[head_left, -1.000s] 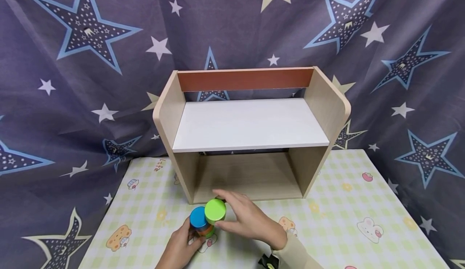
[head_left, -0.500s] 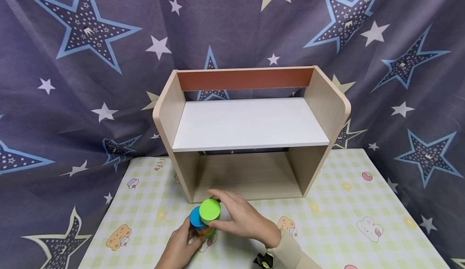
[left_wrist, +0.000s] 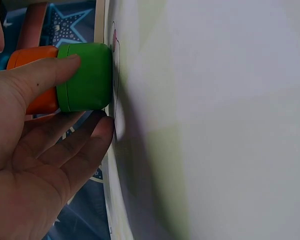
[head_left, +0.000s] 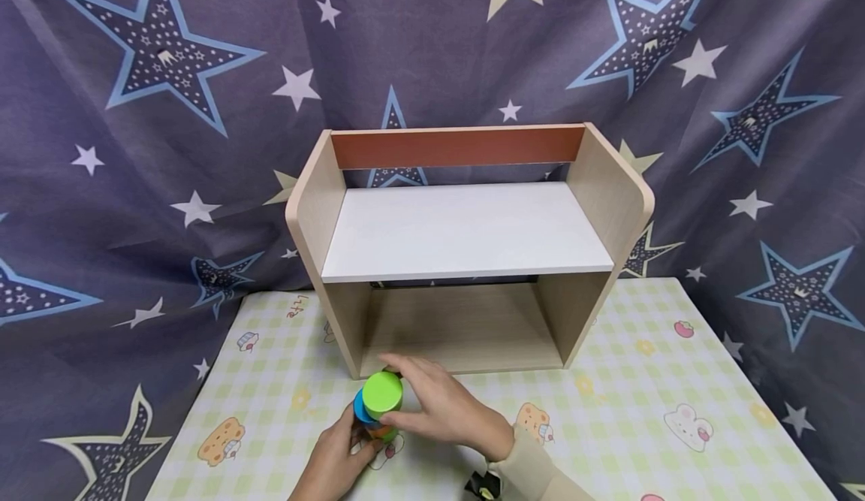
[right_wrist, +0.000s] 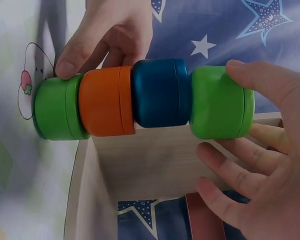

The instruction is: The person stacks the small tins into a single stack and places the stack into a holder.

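Small round lidded jars form an upright stack on the table before the shelf. In the right wrist view the lowest is a green jar (right_wrist: pixel 60 107), then an orange jar (right_wrist: pixel 106 101) and a blue jar (right_wrist: pixel 160 93). My right hand (head_left: pixel 446 411) grips a light green jar (head_left: pixel 382 392) between thumb and fingers at the blue one's top. It sits slightly off-centre; whether it fully touches is hard to tell. My left hand (head_left: pixel 331 456) holds the stack low down, its thumb on the bottom green jar (left_wrist: pixel 87 77) in the left wrist view.
A two-level wooden shelf with a white board (head_left: pixel 466 230) stands right behind the stack. A checked cloth (head_left: pixel 649 426) covers the table. A dark star-patterned curtain (head_left: pixel 446 58) hangs behind. Something small and black (head_left: pixel 483 484) shows by the right sleeve.
My right hand has moved left with the light green jar, which now covers more of the blue jar in the head view. The left hand has stayed in place.
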Motion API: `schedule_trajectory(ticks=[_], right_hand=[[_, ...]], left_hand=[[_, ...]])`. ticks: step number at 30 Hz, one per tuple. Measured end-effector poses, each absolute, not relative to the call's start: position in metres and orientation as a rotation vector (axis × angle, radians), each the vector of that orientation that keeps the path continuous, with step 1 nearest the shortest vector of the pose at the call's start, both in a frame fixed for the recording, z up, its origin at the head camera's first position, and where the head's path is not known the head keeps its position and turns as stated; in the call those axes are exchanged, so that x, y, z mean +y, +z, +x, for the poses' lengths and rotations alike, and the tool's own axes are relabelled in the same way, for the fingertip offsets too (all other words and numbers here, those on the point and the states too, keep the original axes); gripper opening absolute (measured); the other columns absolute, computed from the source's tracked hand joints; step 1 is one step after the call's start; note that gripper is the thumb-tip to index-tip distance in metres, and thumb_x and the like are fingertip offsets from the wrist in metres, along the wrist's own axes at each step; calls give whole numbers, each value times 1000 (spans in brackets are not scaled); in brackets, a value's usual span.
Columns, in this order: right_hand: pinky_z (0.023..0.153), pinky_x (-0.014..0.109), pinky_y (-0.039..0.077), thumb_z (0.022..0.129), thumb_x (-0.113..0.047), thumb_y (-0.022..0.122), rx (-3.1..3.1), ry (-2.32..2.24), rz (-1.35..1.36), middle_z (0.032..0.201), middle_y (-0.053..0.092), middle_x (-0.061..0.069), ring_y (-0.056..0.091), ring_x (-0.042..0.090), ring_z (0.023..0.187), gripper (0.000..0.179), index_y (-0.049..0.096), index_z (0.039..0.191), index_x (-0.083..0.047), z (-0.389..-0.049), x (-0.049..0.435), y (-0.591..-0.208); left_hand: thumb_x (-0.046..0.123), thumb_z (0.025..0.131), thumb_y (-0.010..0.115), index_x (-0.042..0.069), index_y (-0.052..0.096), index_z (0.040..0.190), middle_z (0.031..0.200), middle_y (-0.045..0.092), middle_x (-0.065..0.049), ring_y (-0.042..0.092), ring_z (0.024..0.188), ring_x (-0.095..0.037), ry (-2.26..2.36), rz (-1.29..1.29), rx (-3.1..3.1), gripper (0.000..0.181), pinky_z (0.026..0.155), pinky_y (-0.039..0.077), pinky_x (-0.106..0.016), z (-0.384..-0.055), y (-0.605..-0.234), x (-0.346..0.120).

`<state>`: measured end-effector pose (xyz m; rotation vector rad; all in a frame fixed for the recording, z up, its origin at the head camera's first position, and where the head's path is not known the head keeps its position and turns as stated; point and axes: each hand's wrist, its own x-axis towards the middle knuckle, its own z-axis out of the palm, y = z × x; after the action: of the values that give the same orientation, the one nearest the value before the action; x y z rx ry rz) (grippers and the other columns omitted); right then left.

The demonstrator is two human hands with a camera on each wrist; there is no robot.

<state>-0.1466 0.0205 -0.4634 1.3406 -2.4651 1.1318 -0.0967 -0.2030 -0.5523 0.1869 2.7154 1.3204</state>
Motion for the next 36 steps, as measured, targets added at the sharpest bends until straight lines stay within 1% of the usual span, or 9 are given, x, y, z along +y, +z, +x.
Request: schedule_trajectory(ticks=[5,8,14,18,25,36], right_hand=[[99,29,49,91,-34,77,-2463,1142,1350,135,58,2,57,9,116,77,36,153,-14,-146,16,-463],[99,30,49,91,-35,76,-2471,1149,1351,135,57,1,57,9,117,76,36,153,-15,-146,14,-463],[99,28,49,92,-36,75,-2473,1148,1365,133,58,-1,56,6,116,77,35,154,-17,-146,9,-463],[100,31,49,92,-38,74,-2495,1140,1365,133,58,-1,55,6,117,78,33,155,-18,-146,7,-462],[103,38,47,93,-41,72,-2534,1107,1351,134,57,-1,55,7,119,76,33,155,-18,-144,5,-461],[103,36,47,93,-42,71,-2517,1112,1355,135,56,-1,54,7,120,76,33,155,-19,-144,5,-464]], left_hand=[[15,88,78,4,46,141,125,64,-13,66,108,-24,1334,208,2719,63,88,57,-33,-96,-552,-203],[14,89,77,5,48,139,123,65,-11,67,107,-23,1331,223,2729,59,88,57,-32,-96,-553,-204],[13,90,75,8,50,135,126,64,-12,65,111,-26,1354,233,2717,51,90,56,-31,-94,-553,-203],[16,91,75,8,49,135,128,62,-14,65,112,-29,1341,231,2717,52,90,56,-34,-94,-552,-203],[19,92,74,10,50,135,126,64,-10,66,109,-26,1311,231,2733,50,88,57,-35,-94,-553,-204],[18,93,74,10,50,137,128,62,-11,65,111,-27,1322,221,2722,51,89,57,-35,-94,-553,-203]])
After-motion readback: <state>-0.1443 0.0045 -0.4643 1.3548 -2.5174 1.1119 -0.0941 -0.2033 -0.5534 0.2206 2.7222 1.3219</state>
